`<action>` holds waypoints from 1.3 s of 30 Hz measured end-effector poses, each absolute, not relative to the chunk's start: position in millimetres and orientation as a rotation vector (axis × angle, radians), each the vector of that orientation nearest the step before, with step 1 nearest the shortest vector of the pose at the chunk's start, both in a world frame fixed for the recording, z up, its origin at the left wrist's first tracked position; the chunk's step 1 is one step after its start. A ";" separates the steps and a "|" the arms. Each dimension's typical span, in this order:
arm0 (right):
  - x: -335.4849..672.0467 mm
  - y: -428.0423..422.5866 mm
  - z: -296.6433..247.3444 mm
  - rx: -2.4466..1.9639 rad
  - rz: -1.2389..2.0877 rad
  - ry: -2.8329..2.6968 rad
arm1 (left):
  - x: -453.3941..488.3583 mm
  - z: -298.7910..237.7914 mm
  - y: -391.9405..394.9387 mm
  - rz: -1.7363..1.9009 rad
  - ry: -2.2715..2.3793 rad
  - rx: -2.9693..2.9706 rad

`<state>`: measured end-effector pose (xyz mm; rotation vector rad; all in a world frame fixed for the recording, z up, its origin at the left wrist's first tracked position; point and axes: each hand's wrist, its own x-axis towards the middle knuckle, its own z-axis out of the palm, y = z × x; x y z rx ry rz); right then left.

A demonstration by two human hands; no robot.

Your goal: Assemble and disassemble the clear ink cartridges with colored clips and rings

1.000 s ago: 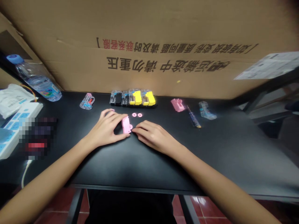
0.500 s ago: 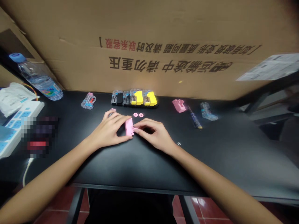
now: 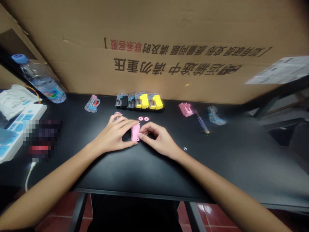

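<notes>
A small pink plastic piece (image 3: pixel 135 132) stands on the black table (image 3: pixel 145 167), pinched between both hands. My left hand (image 3: pixel 113 135) grips its left side with thumb and fingers. My right hand (image 3: pixel 159 138) presses its fingertips against the piece's right side. Two small pink discs (image 3: pixel 143 119) lie just beyond the hands. Behind them sits a row of black and yellow toy parts in clear shells (image 3: pixel 140 101).
Another pink part (image 3: pixel 185 109), a screwdriver (image 3: pixel 201 124) and a clear part (image 3: pixel 214 116) lie at the right. A clear part (image 3: pixel 92 104), a water bottle (image 3: pixel 38 79) and a power strip (image 3: pixel 16 127) are at the left. A cardboard box (image 3: pixel 169 48) walls the back. A tiny ring (image 3: pixel 185 149) lies by my right wrist.
My right hand's fingers curled up and closed against the pink piece, which my left hand tilted more upright. A tiny ring came into sight by my right wrist.
</notes>
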<state>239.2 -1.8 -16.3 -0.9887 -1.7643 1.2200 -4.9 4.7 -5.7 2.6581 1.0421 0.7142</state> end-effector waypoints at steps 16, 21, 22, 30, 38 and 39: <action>235.1 -3.6 -15.5 -0.975 1.243 -1.723 | -4.6 -5.7 4.6 0.741 0.986 2.684; 238.8 -1.4 -17.0 -0.983 1.079 -1.802 | -5.4 -3.6 4.3 0.706 1.027 2.675; 241.3 0.2 -17.4 -0.992 0.988 -1.840 | -6.1 -3.2 4.5 0.696 1.033 2.675; 257.7 12.6 -19.2 -1.069 0.602 -2.290 | -11.7 -3.8 7.6 0.689 1.088 2.658; 255.7 8.0 -6.9 -1.110 0.578 -2.033 | -9.7 -1.1 4.8 0.906 1.118 2.510; 255.3 7.2 -5.4 -1.097 0.672 -1.952 | -8.6 0.3 3.4 0.953 1.087 2.482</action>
